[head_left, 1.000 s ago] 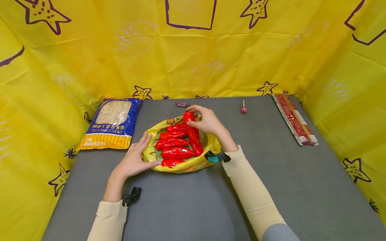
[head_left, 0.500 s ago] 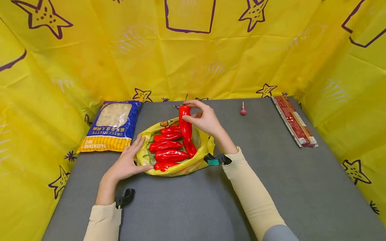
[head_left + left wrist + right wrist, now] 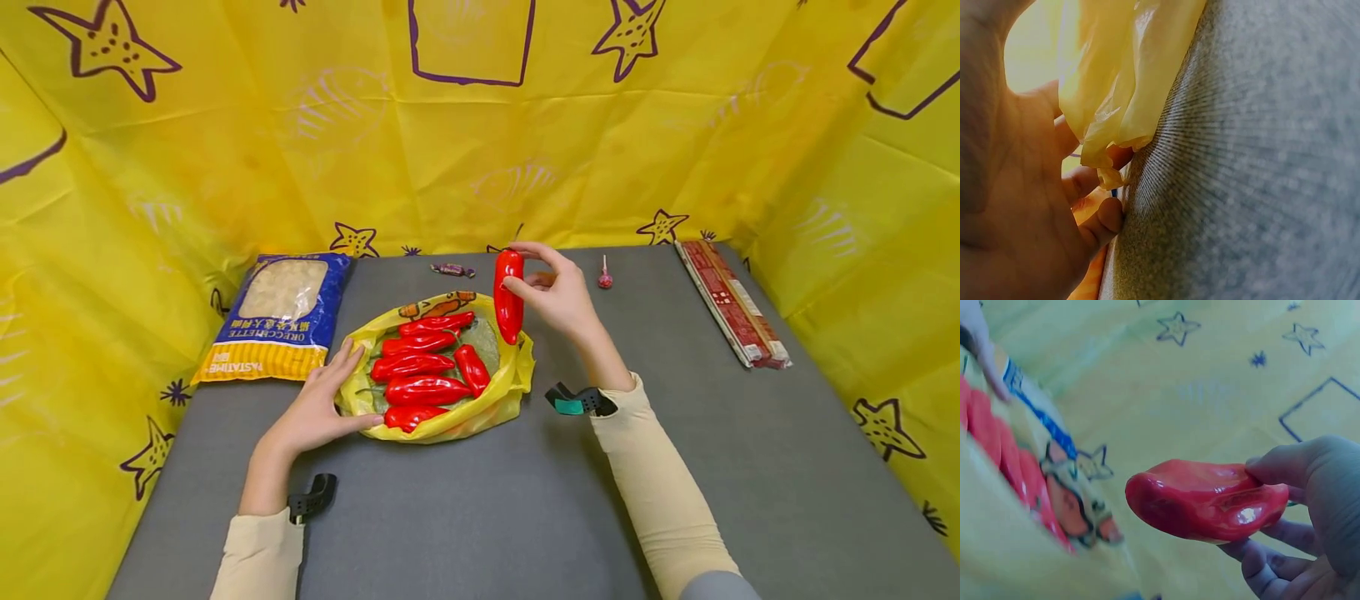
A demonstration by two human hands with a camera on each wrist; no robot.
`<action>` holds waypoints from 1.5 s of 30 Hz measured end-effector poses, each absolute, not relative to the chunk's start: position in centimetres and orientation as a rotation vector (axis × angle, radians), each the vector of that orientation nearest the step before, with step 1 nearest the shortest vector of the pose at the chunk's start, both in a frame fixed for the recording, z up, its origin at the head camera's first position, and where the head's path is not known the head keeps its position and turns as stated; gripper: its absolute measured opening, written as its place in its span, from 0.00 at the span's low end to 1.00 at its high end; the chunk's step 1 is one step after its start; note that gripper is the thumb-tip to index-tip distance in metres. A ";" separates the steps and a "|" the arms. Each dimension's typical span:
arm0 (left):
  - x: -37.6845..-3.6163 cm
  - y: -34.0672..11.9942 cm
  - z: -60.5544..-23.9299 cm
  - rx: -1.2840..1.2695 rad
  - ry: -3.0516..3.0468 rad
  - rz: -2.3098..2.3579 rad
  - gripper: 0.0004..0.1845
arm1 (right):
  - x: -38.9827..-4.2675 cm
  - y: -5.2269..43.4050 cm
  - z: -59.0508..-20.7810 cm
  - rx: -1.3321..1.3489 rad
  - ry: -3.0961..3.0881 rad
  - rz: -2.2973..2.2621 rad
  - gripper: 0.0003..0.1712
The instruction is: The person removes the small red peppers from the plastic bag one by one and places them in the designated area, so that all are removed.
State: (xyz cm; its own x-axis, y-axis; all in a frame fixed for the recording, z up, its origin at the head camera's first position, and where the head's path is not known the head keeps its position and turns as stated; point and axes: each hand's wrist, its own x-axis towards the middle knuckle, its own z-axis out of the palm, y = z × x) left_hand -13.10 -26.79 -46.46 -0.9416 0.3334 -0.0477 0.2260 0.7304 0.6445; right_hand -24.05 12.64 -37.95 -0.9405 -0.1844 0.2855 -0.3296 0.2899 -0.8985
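Note:
My right hand (image 3: 558,292) pinches a glossy red chili pepper (image 3: 509,300) near its stem end. The pepper hangs upright over the right rim of a yellow plastic bag (image 3: 513,379), its tip pointing down. In the right wrist view the same pepper (image 3: 1204,500) lies between thumb and fingers. Several more red chili peppers (image 3: 427,389) lie inside the bag, most in a row, one slanted at the right. At the bag's left side my left hand (image 3: 311,412) touches the rim, thumb and fingers spread. The left wrist view shows its fingers against the bag's crumpled side (image 3: 1116,75).
A blue and yellow pasta bag (image 3: 273,317) lies at the left. Behind the yellow bag is a purple wrapped candy (image 3: 452,270); a lollipop (image 3: 605,275) lies farther right. A flat red package (image 3: 733,304) sits at the right. Yellow cloth (image 3: 480,167) encloses the grey table (image 3: 480,517).
My right hand has lifted a chili pepper out of the row and moved right with it. The bag and left hand shifted slightly left, then stayed. The purple candy is uncovered.

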 end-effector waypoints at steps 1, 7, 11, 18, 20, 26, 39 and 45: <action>-13.1 -26.7 -46.4 0.449 2.772 0.998 0.61 | -24.1 13.2 -38.3 0.466 -2.430 1.711 0.29; -13.1 -26.6 -46.3 0.427 2.771 0.983 0.62 | -24.6 16.1 -40.4 0.363 -2.501 1.619 0.28; -13.0 -26.6 -46.2 0.431 2.779 0.993 0.62 | -25.1 17.1 -41.9 0.287 -2.571 1.582 0.27; -13.1 -26.6 -46.1 0.406 2.786 0.990 0.62 | -26.8 17.4 -45.1 0.225 -2.695 1.522 0.26; -13.1 -26.6 -46.1 0.401 2.788 0.988 0.63 | -27.3 17.2 -45.8 0.231 -2.709 1.509 0.25; -13.5 -26.4 -46.0 0.411 2.794 0.983 0.63 | -28.1 16.7 -47.0 0.250 -2.724 1.404 0.25; -13.6 -26.3 -46.2 0.440 2.791 0.988 0.63 | -27.9 17.6 -49.2 0.269 -2.624 1.430 0.24; -13.0 -26.5 -46.5 0.438 2.799 0.983 0.63 | -27.6 17.6 -49.7 0.269 -2.667 1.458 0.24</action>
State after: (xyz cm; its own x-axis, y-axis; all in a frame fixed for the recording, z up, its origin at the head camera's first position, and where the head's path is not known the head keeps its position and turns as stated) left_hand -13.03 -26.46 -46.49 -0.9473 0.3180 -0.0377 0.2246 0.7438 0.6295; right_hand -27.63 17.59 -49.67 -0.9805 -0.1105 0.1628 -0.1967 0.5285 -0.8258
